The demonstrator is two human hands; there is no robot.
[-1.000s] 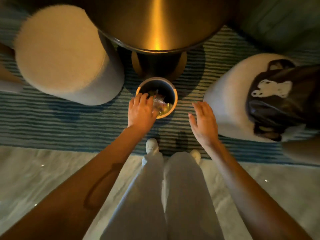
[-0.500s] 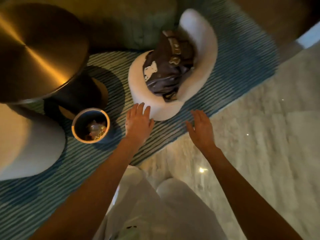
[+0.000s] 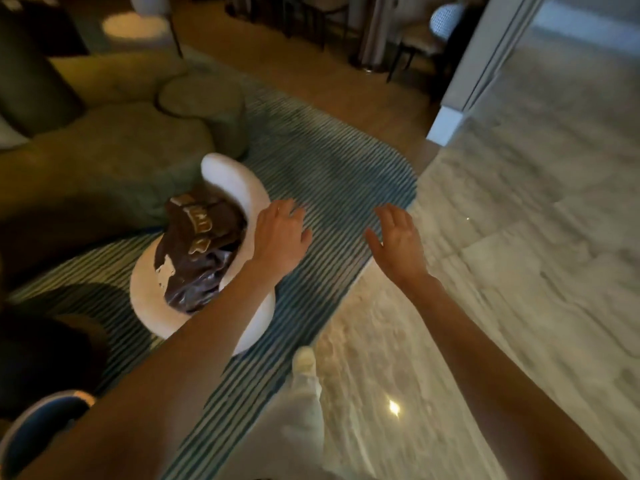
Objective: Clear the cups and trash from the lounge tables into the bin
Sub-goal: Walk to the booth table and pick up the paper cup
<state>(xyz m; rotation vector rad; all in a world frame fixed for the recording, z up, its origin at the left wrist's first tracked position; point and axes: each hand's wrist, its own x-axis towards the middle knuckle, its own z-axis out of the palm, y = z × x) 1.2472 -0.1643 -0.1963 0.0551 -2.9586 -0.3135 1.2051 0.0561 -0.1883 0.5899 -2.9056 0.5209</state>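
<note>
The left hand (image 3: 282, 235) is held out palm down with its fingers straight and slightly spread, holding nothing; it hangs in the air over the rug (image 3: 322, 188), just beside the back of a white chair (image 3: 239, 188). The right hand (image 3: 398, 239) is likewise flat and empty, fingers spread and apart, above the edge where the rug meets the marble floor (image 3: 519, 271). The two hands are well apart from each other. The left forearm crosses in front of the chair's seat. On that seat lies a dark brown bag (image 3: 197, 254) with pale lettering and a pale patch; the letters are too blurred to read. The rug is striped in blue-green and white, with a rounded end. Behind the chair stands a green sofa (image 3: 114, 150) with a round cushion (image 3: 204, 95). The bin (image 3: 41, 434) shows only partly at the lower left corner, near the left elbow: a round, dark vessel with a pale rim, standing on the rug; its contents cannot be made out. No label shows on it. Below the arms are pale trousers (image 3: 298, 438) and a light shoe (image 3: 304, 358) on the marble. Far back stand chair legs and a white pillar (image 3: 467, 81).
</note>
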